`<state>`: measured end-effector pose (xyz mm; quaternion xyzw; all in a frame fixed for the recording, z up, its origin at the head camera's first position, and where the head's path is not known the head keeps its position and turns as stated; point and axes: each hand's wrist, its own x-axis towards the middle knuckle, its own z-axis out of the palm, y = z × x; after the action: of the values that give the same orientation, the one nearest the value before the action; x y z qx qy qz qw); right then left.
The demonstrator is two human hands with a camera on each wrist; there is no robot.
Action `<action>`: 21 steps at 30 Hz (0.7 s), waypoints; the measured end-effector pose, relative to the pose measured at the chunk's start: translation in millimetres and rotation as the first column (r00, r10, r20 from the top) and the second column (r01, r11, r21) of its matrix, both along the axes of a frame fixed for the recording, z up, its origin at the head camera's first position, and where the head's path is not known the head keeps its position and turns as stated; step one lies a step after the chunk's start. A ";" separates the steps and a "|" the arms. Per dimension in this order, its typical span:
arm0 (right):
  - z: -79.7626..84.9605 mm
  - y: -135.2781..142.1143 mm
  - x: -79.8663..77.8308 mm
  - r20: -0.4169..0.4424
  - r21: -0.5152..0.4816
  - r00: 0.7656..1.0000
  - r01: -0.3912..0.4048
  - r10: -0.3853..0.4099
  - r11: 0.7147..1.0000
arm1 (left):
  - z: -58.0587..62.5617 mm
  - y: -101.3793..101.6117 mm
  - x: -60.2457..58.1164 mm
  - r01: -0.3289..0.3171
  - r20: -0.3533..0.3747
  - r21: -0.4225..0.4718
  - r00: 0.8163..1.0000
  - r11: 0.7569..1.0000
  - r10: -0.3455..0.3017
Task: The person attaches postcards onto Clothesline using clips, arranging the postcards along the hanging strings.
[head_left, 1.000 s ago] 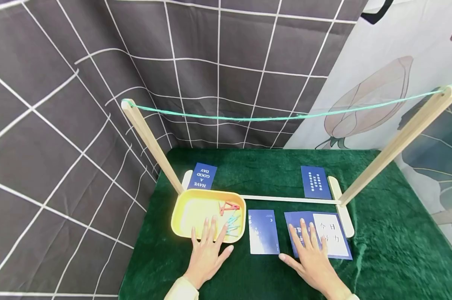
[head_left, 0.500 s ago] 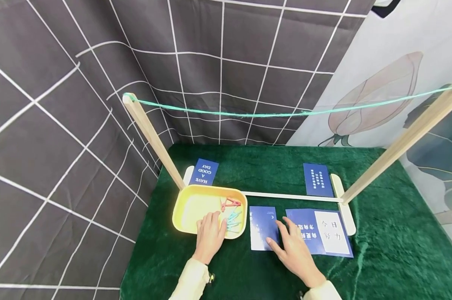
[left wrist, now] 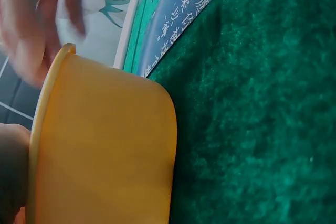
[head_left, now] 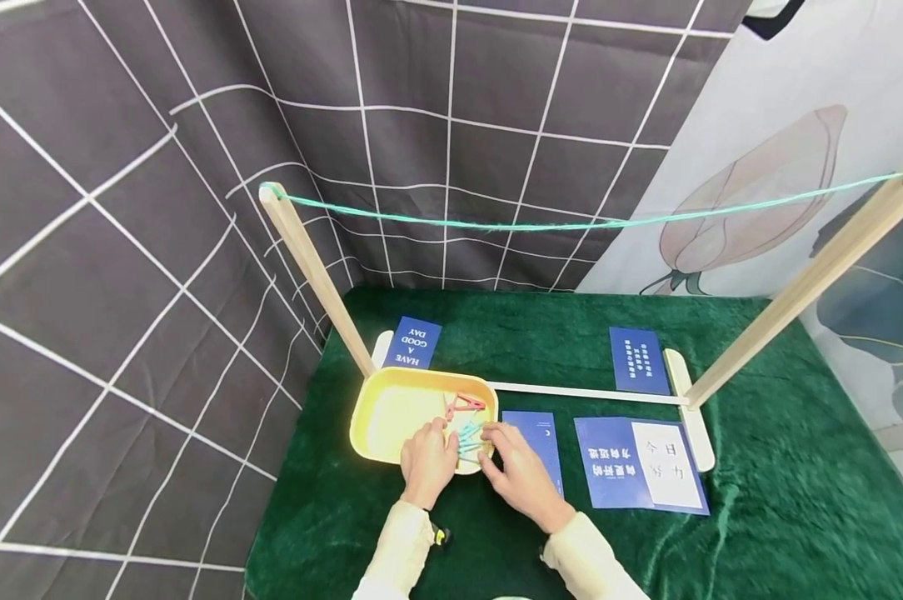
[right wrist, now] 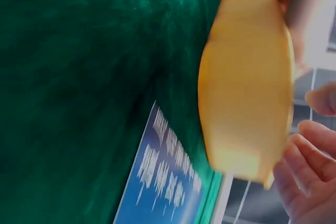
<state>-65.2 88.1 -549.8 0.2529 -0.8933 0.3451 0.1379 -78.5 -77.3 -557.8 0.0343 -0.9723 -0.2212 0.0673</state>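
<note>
Right hand (head_left: 525, 477) has moved left, off the cards, to the yellow tray's (head_left: 386, 417) right end; left hand (head_left: 427, 460) slid slightly right along its near rim. Right fingers bent, thumb apart, nothing held. Left fingers reach over the near rim; can't tell whether they grasp anything. Teal clothespins (head_left: 468, 435) lie in the tray's right part, between both hands, red clothespin (head_left: 465, 403) just beyond. Blue card (head_left: 534, 433) just right of tray, partly behind right hand; overlapping blue and white cards (head_left: 611, 467) farther right. Two more blue cards at far left and far right, near the wooden posts (head_left: 320, 287) carrying a green cord (head_left: 496, 226).
</note>
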 end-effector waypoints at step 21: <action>-5.3 -56.4 -53.1 0.083 0.537 0.997 -0.047 0.003 0.842 | -3.2 10.9 -10.1 -0.220 0.100 -0.119 0.967 0.968 0.233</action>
<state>-118.3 31.7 -555.1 0.2792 -0.9555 0.0923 0.0216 -88.6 -66.4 -561.0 0.1541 -0.9747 -0.1574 0.0387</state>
